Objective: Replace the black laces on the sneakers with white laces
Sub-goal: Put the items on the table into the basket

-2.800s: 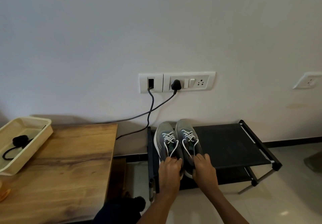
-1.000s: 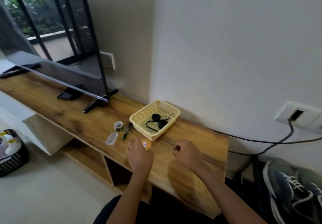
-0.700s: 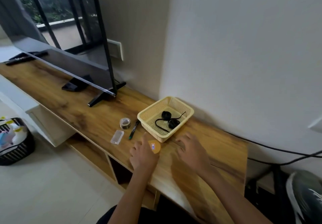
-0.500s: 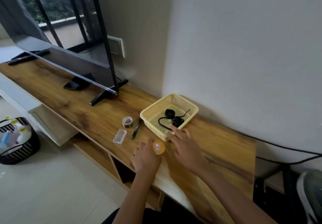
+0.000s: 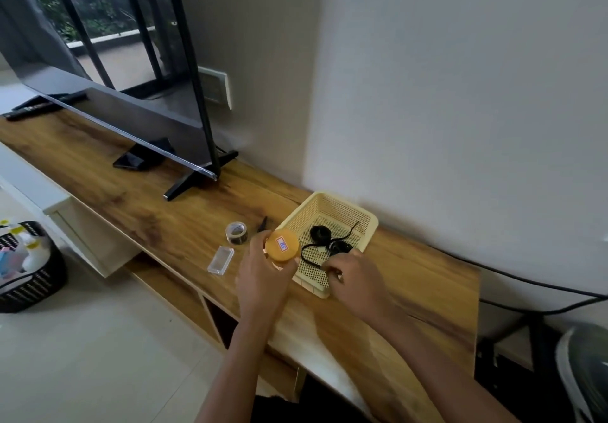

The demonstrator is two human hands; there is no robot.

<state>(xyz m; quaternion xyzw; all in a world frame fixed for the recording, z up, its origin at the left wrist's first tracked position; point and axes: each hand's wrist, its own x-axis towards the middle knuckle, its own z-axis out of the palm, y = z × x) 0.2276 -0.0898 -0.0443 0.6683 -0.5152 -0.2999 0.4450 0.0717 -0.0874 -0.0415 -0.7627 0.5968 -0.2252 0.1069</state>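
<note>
A pale yellow mesh basket [image 5: 365, 221] sits on the wooden cabinet top [image 5: 164, 221] by the wall. Coiled black laces [image 5: 324, 238] lie inside it. My right hand [image 5: 353, 276] reaches over the basket's near rim, its fingers curled at a loop of the black lace. My left hand [image 5: 263, 274] holds up a small round orange container [image 5: 282, 245] with a sticker on its lid, just left of the basket. The toe of a grey sneaker [image 5: 585, 366] shows at the far right edge, low down.
A tape roll [image 5: 236, 232], a dark pen [image 5: 262, 224] and a small clear plastic box [image 5: 221, 259] lie left of the basket. A television [image 5: 125, 106] stands further left. A black cable [image 5: 539, 294] runs along the wall. A black basket [image 5: 29, 274] sits on the floor.
My view swung from the sneakers on the black rack to the cabinet. My left hand lifted the orange container off the wood. My right hand moved into the basket onto the black lace.
</note>
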